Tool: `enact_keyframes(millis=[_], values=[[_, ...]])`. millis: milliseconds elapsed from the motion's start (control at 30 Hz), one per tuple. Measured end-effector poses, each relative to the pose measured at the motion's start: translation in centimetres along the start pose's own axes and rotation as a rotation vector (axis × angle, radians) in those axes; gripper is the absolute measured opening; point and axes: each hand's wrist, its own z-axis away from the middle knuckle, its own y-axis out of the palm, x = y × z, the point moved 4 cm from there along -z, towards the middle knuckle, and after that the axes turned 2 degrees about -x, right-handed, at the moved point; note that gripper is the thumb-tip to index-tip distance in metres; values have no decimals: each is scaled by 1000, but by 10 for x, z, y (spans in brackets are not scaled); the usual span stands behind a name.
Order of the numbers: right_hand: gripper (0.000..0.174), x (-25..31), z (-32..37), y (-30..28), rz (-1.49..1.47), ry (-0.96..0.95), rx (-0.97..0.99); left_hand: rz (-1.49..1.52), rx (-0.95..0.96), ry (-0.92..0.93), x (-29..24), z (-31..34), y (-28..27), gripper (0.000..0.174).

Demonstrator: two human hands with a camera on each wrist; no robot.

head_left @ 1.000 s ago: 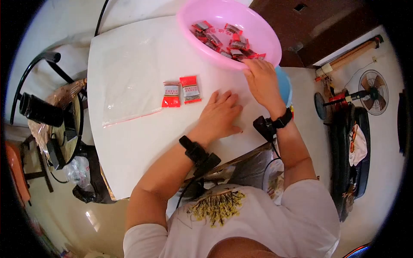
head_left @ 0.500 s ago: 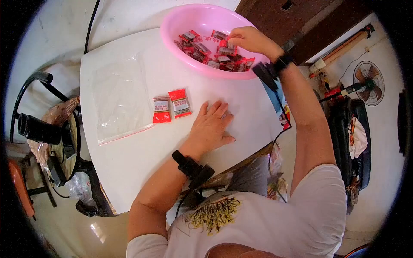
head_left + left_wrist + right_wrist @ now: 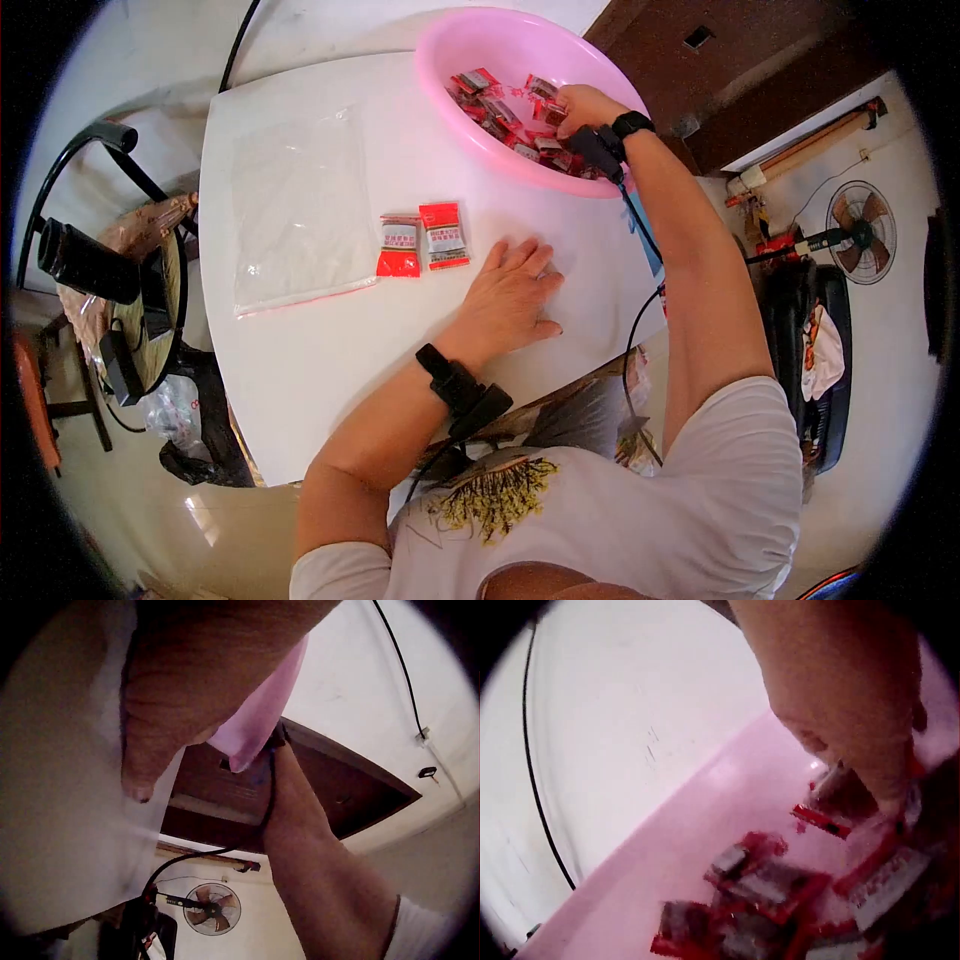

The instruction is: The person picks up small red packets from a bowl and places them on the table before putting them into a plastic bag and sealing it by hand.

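My left hand (image 3: pixel 510 300) lies palm down on the white table (image 3: pixel 330 400), fingers spread and holding nothing. Just beyond its fingertips are two small red-and-silver packets (image 3: pixel 400 245), side by side. A flat clear plastic bag (image 3: pixel 300 215) lies left of them. At the back right, my right hand (image 3: pixel 590 108) reaches into a pink basin (image 3: pixel 520 45) of similar packets (image 3: pixel 772 889). In the right wrist view its fingers point down among the packets; I cannot tell if they grip one.
A blue object (image 3: pixel 642 235) shows beneath the right forearm, beside the basin. To the left stands a black-framed chair (image 3: pixel 120 140) with things on its seat. Black cables run from both wrist cameras. A standing fan (image 3: pixel 862 232) is off to the right.
My right hand has moved from the basin's near rim down in among the packets. The left hand stays on the table; the head view has shifted slightly.
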Motion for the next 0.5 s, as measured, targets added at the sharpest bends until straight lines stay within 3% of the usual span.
enact_keyframes(millis=[100,200,300,400,500], values=[[26,8,16,-18,-204,59,-74,-16,8,7,-2,-1,0,66],[23,45,50,-53,-165,-29,-213,-34,15,14,-4,-3,-5,65],[21,99,103,-73,-596,-169,-381,-46,13,9,-3,3,-3,66],[20,137,144,-52,-712,-120,-466,-52,52,-7,-3,0,-2,67],[14,185,175,-29,-580,-288,-580,-59,34,-10,-3,1,2,66]])
